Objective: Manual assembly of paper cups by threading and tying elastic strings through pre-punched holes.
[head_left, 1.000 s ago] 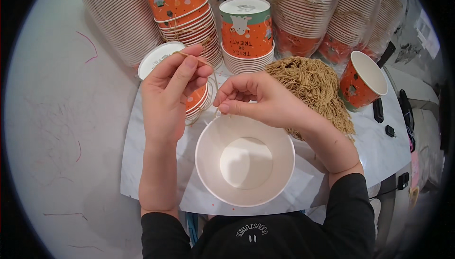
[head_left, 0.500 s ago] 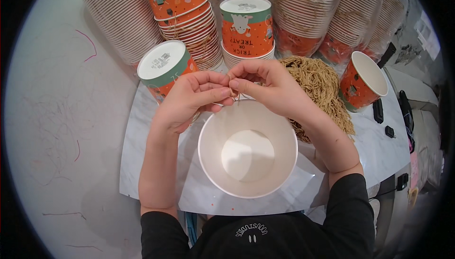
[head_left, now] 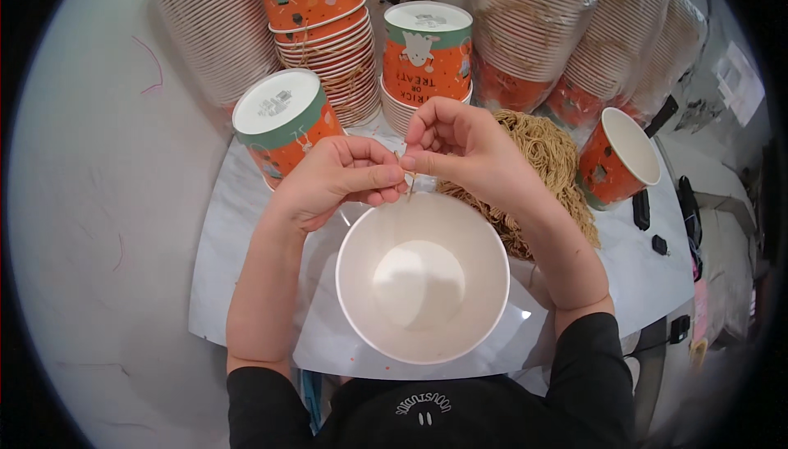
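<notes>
Since a moment ago both hands have drawn together over the far rim of the open white paper cup [head_left: 423,281], which sits on the pale sheet [head_left: 246,285] just in front of the person. The left hand [head_left: 332,182] and right hand [head_left: 460,149] pinch a thin tan string [head_left: 410,176] between thumbs and fingertips, fingers closed on it. The step looks like fixing the string at the rim; next it probably needs a steady pull. The heap of tan string [head_left: 546,162] lies just behind, beside the stacked orange cups [head_left: 427,55].
</notes>
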